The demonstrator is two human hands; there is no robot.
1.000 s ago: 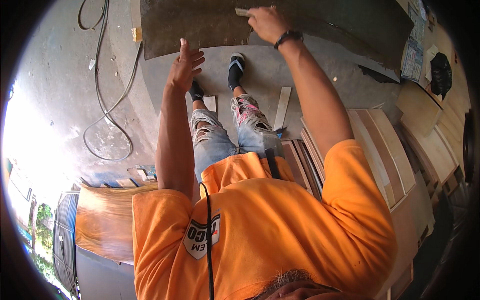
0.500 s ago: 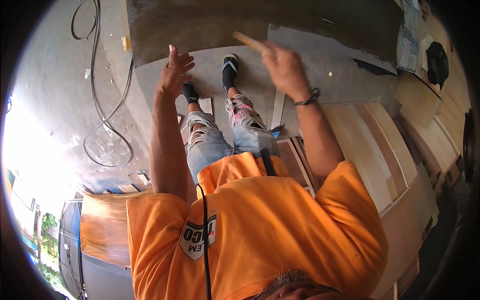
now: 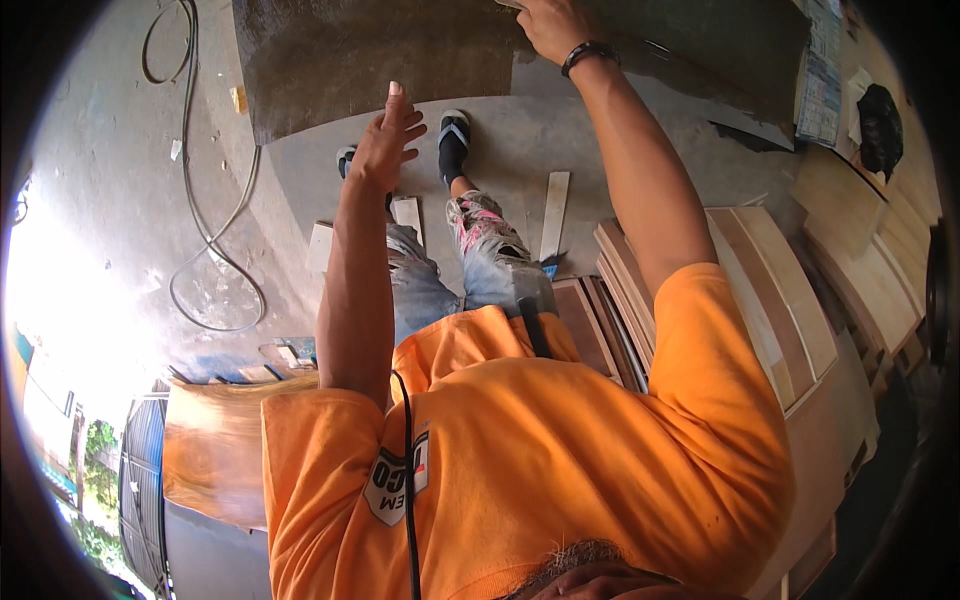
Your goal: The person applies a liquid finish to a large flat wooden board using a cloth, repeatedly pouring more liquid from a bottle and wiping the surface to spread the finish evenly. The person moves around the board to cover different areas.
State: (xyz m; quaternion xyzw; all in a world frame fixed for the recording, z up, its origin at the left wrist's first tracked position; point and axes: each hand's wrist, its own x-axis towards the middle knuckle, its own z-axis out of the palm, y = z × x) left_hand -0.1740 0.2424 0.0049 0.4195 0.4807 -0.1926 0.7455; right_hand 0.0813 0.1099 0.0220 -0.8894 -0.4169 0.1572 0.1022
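Note:
My right hand [image 3: 558, 28] is at the upper edge of the view, over a large panel [image 3: 380, 70]. Its fingers close round a flat tan piece [image 3: 510, 3], mostly cut off by the picture's top, so its exact kind does not show. Much of the panel looks dark brown and wet; a paler grey band [image 3: 600, 95] runs along its near side at the right. My left hand [image 3: 388, 145] hangs free just off the panel's near edge, thumb up and fingers spread, holding nothing.
Sandalled feet [image 3: 455, 135] stand close to the panel. Beside them lie pale wood strips [image 3: 555, 215]. Stacked boards [image 3: 760, 290] fill the right side, with a black bag [image 3: 880, 130] beyond. A looped hose [image 3: 210, 240] lies on the floor at the left.
My right hand has moved forward to the top of the view, carrying the tan piece with it. My left hand has shifted slightly right, still spread.

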